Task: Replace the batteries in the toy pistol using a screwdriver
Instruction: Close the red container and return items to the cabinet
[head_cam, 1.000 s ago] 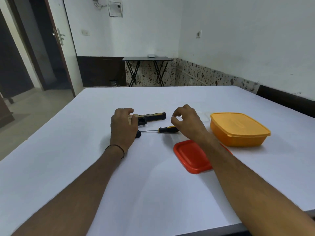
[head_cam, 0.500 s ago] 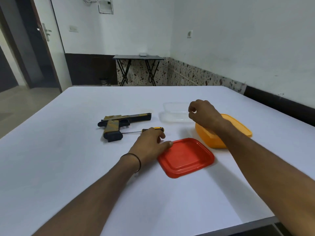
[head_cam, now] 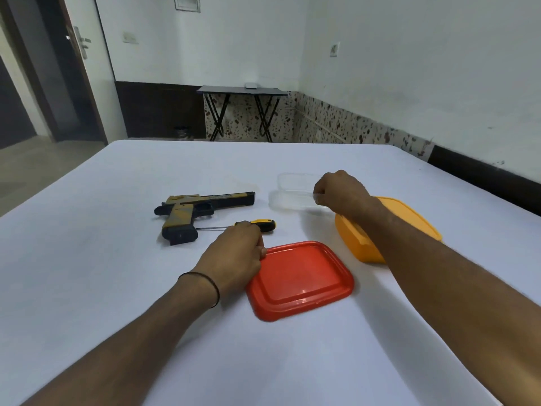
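Single view, head-worn, wide-angle. Faces forward and down across table (head_cam: 117,288) from near edge. Close range: arms (head_cam: 117,347) enter at bottom corners, left hand (head_cam: 234,256) and right hand (head_cam: 342,194) mid-frame. Wall (head_cam: 234,39) and door (head_cam: 93,83) fill top.

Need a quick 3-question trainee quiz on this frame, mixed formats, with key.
1. Fill in: the screwdriver's tip points toward the toy pistol's ____.
2. True or false: the toy pistol lies inside the orange container.
3. The right hand pinches which? A) red lid B) clear plastic box C) screwdriver
Key: 1 grip; 2 false, it lies on the table; 3 B.
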